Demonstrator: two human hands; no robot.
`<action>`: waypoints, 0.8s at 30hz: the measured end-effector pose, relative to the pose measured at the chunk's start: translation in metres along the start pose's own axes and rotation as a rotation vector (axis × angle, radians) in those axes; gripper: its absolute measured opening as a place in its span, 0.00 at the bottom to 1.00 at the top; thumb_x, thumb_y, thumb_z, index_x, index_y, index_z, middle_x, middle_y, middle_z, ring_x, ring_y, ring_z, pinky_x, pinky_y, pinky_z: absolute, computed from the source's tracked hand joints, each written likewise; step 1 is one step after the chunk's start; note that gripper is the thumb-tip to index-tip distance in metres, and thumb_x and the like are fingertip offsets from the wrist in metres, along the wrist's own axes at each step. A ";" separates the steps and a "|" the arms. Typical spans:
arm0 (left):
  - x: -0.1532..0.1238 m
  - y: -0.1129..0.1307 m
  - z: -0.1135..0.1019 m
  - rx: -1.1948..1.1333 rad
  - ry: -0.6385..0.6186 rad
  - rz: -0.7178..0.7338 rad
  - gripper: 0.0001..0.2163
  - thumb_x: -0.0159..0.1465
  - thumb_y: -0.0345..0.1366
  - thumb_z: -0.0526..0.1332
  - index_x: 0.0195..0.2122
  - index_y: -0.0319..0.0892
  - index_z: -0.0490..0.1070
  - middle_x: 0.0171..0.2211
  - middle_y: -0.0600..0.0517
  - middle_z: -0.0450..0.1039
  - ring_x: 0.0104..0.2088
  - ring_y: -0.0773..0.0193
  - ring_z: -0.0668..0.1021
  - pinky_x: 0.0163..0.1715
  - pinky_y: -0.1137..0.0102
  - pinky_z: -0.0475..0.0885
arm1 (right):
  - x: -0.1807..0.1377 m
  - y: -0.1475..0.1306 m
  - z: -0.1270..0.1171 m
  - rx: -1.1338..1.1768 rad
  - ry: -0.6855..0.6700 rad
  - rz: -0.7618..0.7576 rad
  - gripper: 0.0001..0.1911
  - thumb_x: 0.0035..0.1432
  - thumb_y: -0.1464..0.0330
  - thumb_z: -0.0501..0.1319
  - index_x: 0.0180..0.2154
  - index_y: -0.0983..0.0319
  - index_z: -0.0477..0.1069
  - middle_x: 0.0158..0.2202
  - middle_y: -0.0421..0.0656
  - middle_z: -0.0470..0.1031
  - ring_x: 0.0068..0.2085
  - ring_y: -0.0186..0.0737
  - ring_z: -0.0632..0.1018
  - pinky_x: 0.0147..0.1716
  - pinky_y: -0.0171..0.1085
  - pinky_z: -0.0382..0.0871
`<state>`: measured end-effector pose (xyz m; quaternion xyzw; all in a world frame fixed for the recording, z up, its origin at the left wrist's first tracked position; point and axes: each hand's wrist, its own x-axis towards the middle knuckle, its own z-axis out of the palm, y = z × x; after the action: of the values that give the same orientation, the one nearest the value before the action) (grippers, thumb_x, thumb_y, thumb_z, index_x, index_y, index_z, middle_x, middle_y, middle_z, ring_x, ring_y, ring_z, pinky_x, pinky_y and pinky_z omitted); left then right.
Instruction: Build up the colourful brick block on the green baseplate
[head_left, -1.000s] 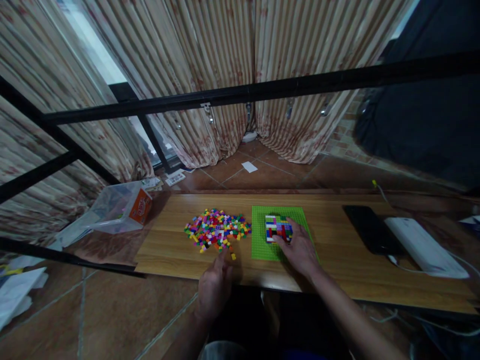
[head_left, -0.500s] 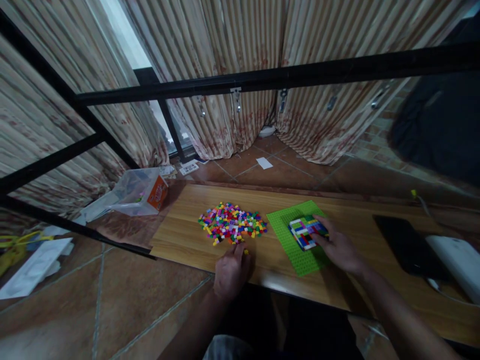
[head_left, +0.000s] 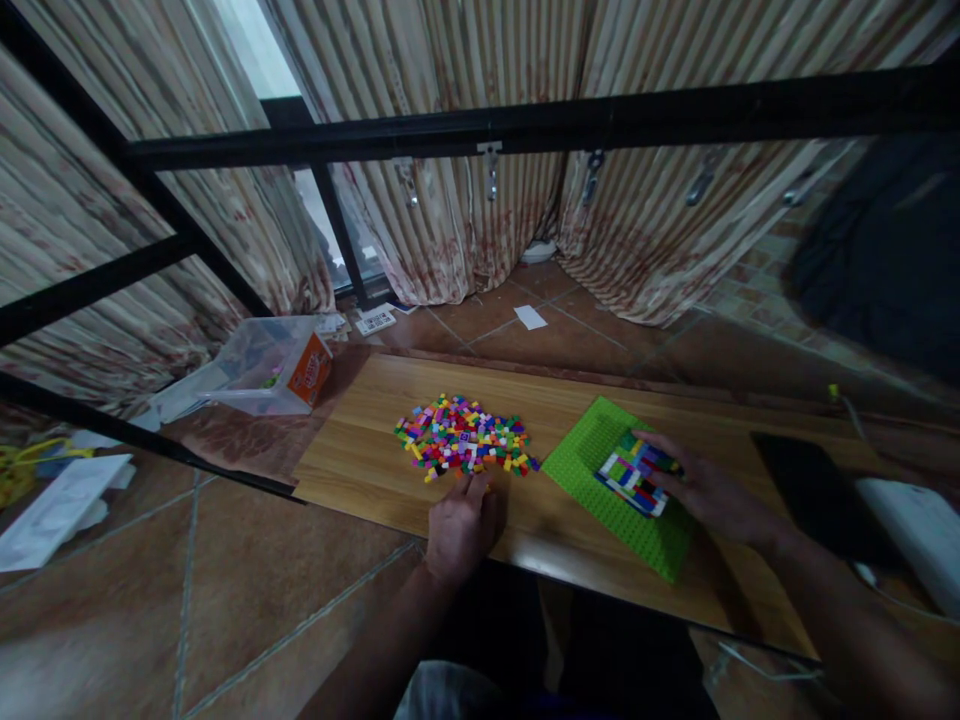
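A loose pile of small, many-coloured toy bricks [head_left: 465, 437] lies on the wooden tabletop. At its near edge is my left hand [head_left: 459, 528], fingers drawn together and pointing into the pile; a bit of yellow shows beside the fingertips, but what they hold is too small to tell. To the right, a green studded baseplate [head_left: 577, 455] sits at an angle. On it stands a blocky toy-brick build [head_left: 634, 478] with white, blue, red and green bricks. My right hand [head_left: 697, 490] grips that build from its right side, the thumb and fingers partly hiding it.
A clear plastic box [head_left: 262, 370] with an orange label stands beyond the table's left end. A black flat device [head_left: 810, 490] and a white box-shaped object [head_left: 907, 530] with a cable lie at the right. A black metal rail [head_left: 450, 140] crosses in front of the curtains.
The baseplate and the build have turned clockwise and shifted right with my right hand. My left hand stays close to the pile's near edge. The camera view has tilted slightly.
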<state>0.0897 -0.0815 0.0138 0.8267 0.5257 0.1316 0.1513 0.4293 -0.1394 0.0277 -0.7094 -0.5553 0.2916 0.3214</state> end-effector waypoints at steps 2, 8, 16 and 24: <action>0.000 0.001 0.001 -0.001 0.006 -0.002 0.14 0.66 0.37 0.51 0.51 0.45 0.68 0.45 0.48 0.75 0.41 0.62 0.79 0.38 0.72 0.73 | 0.000 -0.002 -0.001 0.011 -0.024 0.010 0.27 0.53 0.58 0.60 0.56 0.54 0.68 0.51 0.45 0.77 0.47 0.54 0.78 0.47 0.51 0.73; -0.002 0.001 0.001 -0.015 0.013 0.010 0.14 0.65 0.37 0.53 0.51 0.46 0.68 0.45 0.49 0.75 0.41 0.63 0.78 0.39 0.72 0.73 | -0.005 -0.005 -0.007 0.064 -0.105 0.047 0.30 0.50 0.55 0.62 0.56 0.53 0.69 0.51 0.45 0.77 0.48 0.55 0.78 0.45 0.51 0.74; -0.005 -0.008 0.009 -0.089 0.084 0.056 0.13 0.66 0.38 0.54 0.51 0.46 0.67 0.49 0.49 0.74 0.43 0.63 0.78 0.42 0.71 0.74 | 0.001 -0.029 0.010 -0.005 -0.244 -0.050 0.26 0.55 0.59 0.59 0.56 0.51 0.68 0.56 0.41 0.72 0.53 0.52 0.75 0.52 0.50 0.69; -0.006 -0.009 0.012 -0.096 0.168 0.111 0.12 0.65 0.36 0.55 0.49 0.46 0.68 0.47 0.50 0.75 0.41 0.65 0.79 0.39 0.72 0.75 | 0.021 -0.053 0.036 -0.052 -0.331 -0.157 0.26 0.59 0.64 0.55 0.60 0.53 0.63 0.53 0.43 0.74 0.50 0.45 0.76 0.52 0.47 0.68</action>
<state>0.0843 -0.0842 -0.0015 0.8325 0.4829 0.2337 0.1387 0.3736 -0.1047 0.0453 -0.6142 -0.6617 0.3639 0.2291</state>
